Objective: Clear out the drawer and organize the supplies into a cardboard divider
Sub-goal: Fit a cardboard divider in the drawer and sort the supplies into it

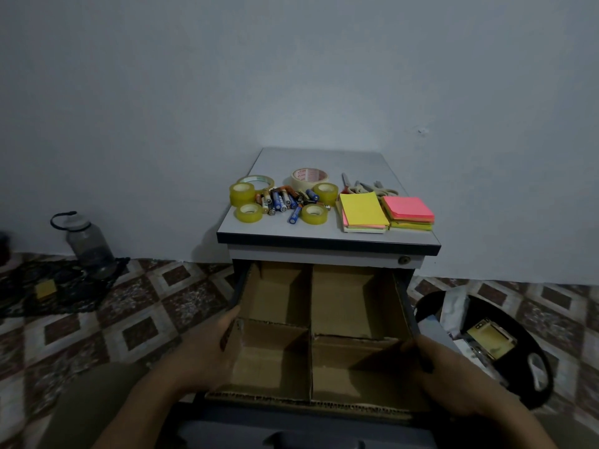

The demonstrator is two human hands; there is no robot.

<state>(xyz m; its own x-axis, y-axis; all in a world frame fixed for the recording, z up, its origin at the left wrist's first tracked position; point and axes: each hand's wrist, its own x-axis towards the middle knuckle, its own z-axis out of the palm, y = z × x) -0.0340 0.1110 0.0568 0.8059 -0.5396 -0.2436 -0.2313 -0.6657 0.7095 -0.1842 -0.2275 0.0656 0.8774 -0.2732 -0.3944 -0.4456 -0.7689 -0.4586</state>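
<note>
A brown cardboard divider (353,306) with several empty compartments sits inside the pulled-out drawer (238,286) of a small cabinet. My left hand (207,348) grips the divider's left wall. My right hand (453,377) grips its right wall near the front. On the cabinet top (311,160) lie several yellow tape rolls (249,212), a cream tape roll (309,178), a pile of batteries (285,199), scissors (369,187) and two stacks of sticky notes (363,210), one topped yellow, the other (408,207) topped pink.
A dark water bottle (86,244) stands on the patterned tile floor at the left, on a dark cloth with a small yellow pad (45,290). A black bin (496,341) holding paper scraps sits right of the drawer. A plain wall is behind the cabinet.
</note>
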